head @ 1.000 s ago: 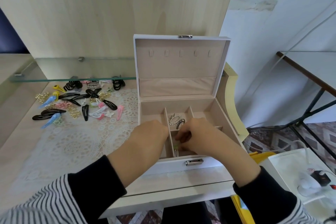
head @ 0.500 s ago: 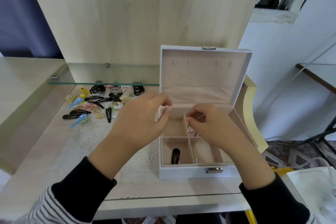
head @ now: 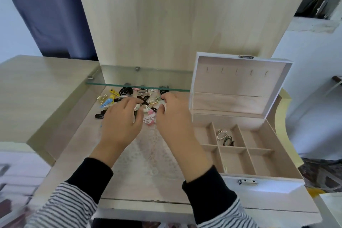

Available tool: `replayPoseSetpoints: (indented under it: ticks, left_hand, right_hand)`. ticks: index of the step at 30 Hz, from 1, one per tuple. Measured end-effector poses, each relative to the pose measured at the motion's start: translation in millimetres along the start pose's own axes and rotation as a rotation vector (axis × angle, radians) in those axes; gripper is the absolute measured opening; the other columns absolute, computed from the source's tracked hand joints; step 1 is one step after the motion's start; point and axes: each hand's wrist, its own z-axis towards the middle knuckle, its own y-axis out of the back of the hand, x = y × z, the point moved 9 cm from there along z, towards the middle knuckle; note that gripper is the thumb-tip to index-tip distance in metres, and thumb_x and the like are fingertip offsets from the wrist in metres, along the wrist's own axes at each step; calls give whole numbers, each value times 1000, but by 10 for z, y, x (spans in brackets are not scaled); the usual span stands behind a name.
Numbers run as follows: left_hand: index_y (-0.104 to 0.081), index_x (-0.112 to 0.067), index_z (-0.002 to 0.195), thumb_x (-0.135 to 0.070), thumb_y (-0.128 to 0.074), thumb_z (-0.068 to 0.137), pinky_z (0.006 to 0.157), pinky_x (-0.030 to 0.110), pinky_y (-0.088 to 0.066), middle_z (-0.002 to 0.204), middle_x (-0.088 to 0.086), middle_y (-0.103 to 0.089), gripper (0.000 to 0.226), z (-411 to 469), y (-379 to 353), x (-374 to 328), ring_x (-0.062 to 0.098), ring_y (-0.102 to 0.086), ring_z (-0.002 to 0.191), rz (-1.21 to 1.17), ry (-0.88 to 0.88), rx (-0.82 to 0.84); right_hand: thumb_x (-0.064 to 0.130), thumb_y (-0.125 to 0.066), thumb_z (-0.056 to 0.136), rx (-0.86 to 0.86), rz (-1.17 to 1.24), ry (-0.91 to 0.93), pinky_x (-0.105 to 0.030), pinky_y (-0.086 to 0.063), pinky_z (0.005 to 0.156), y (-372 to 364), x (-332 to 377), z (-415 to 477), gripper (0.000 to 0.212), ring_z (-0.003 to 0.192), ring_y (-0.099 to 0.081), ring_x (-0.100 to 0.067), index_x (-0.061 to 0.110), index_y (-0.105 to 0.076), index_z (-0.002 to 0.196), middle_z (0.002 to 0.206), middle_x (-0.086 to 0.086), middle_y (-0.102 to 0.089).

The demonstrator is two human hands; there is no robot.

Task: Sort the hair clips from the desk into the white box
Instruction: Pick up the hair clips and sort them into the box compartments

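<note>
Mixed-colour clips (head: 129, 105) piled on tabletop (head: 77, 135) left of box (head: 259, 185). Left hand (head: 121, 122) fingers apart; right hand (head: 174, 116) curled — contents indeterminate. Risk: tangled clips lifting together, dropping short of compartments.

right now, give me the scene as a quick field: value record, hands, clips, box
left hand: over the clip pile, fingers spread, grip unclear
right hand: at the pile's right edge, fingers curled, hold not visible
hair clips: mixed pile on the desk under the glass shelf
white box: right of the pile, lid open and upright
box contents: metal clips in a back middle compartment
lace mat: under the hands
</note>
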Motion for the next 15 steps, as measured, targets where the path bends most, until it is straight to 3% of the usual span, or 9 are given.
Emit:
replayPoseSetpoints:
  ticks: [4,9,15]
  left_hand:
    - [-66,-20,111,-39,-35,91,86,41,-48,112,-4,-68,41,-1,-198,256,22,-64,102,53,65,63]
    - [-68,-29,101,-40,-43,93,91,39,-36,107,-10,-68,28,5,-243,450,17,-62,100,118,126,27]
    - [-65,-35,87,-54,-50,90,92,38,-27,104,-13,-64,24,44,-408,666,15,-56,103,197,229,89]
  right_hand:
    - [9,-51,92,-60,-27,-48,-32,-46,80,-352,-53,-41,35,101,-53,-26,4,-51,127,117,-11,-53]
    - [7,-54,90,-124,-140,-152,-32,-41,85,-696,-274,-62,34,108,-48,-28,6,-57,123,120,-12,-54]
    - [3,-62,83,-151,-295,-274,-34,-42,77,-860,-541,56,29,103,-49,-30,4,-62,112,112,-14,-59]
